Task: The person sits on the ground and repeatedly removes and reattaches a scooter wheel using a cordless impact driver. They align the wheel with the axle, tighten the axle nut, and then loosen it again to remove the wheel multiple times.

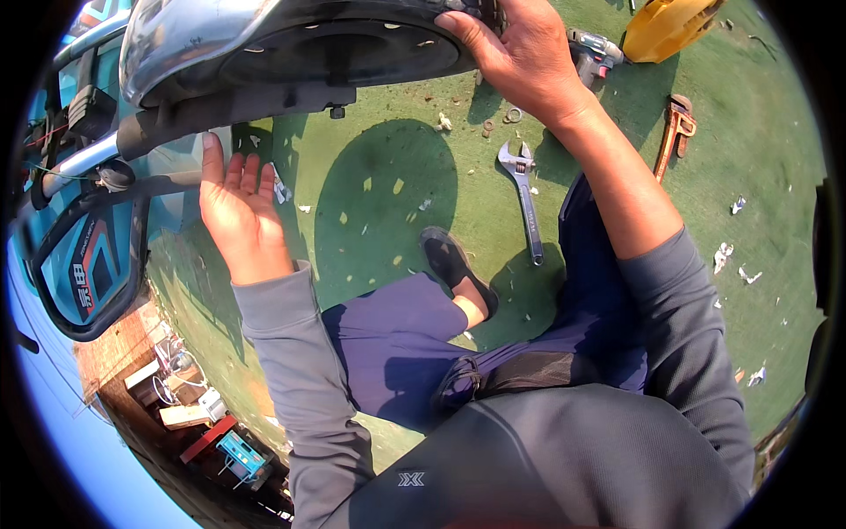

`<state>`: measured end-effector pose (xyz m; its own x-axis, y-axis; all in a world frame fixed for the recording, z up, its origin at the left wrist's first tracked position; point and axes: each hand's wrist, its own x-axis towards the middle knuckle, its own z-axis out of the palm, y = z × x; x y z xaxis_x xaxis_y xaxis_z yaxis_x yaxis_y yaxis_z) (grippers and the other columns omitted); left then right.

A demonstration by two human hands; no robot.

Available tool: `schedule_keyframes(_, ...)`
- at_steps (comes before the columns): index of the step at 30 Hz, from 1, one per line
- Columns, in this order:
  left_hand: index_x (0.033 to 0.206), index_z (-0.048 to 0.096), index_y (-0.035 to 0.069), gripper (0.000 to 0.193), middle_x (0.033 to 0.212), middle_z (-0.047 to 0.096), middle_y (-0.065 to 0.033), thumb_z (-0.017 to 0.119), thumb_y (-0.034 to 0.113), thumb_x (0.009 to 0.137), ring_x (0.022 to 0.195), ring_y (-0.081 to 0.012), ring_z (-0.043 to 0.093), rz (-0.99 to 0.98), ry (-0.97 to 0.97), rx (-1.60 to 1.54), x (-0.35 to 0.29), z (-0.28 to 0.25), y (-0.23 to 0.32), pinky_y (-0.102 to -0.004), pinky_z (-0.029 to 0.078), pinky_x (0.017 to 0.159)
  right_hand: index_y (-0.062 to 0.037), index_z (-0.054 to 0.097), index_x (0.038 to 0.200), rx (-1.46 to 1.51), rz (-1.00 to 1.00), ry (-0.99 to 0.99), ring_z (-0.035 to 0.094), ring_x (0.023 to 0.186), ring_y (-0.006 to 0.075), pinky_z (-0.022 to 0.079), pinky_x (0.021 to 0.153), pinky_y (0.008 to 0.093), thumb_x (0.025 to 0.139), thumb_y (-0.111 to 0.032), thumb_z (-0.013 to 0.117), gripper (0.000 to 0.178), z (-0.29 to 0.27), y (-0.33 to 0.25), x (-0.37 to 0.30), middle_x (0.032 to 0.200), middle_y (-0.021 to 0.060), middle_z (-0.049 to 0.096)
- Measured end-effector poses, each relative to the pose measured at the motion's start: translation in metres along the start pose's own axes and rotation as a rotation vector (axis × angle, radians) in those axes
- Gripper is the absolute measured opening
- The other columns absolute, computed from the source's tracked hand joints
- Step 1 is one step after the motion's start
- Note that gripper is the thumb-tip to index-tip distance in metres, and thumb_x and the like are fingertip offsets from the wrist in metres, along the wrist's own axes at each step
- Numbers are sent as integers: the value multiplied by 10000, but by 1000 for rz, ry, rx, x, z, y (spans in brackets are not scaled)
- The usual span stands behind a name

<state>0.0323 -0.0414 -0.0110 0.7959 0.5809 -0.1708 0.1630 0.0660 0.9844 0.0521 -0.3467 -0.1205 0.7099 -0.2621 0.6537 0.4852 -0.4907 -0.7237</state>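
Observation:
A black wheel with small holes round its disc hangs at the top, under a shiny silver fender. My right hand grips the wheel's right edge, its thumb on the near side and its other fingers mostly hidden. Just below the dark fork arm beside the wheel, my left hand is palm up with fingers stretched out, holding nothing. An adjustable wrench lies on the green floor beside my knee. Near it are a ring-shaped washer and a small rusty nut.
A cordless power tool and a yellow plastic container are beyond my right wrist. Further right lies an orange pipe wrench. The blue vehicle body with a black tubular guard stands at left. White scraps litter the floor.

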Motion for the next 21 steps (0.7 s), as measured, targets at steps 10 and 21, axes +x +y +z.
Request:
schedule_keyframes(10, 1318, 641, 152, 520, 1243, 653, -32, 762, 499, 950, 1213, -209, 544, 12, -249, 231, 52, 11, -33, -416, 384, 1049, 43, 606, 1327, -31, 68, 23, 663, 1154, 427, 521, 1008, 459, 785, -244, 897, 679, -9, 0, 5, 1233, 271, 680)
schedule_keyframes(21, 1305, 653, 157, 481, 1218, 675, -18, 718, 508, 984, 1153, -188, 573, -12, -327, 158, 53, 18, -38, -416, 391, 1060, 50, 590, 1359, -67, 41, 69, 654, 1167, 443, 517, 1018, 464, 837, -272, 848, 665, -6, 15, 3, 1258, 281, 668)
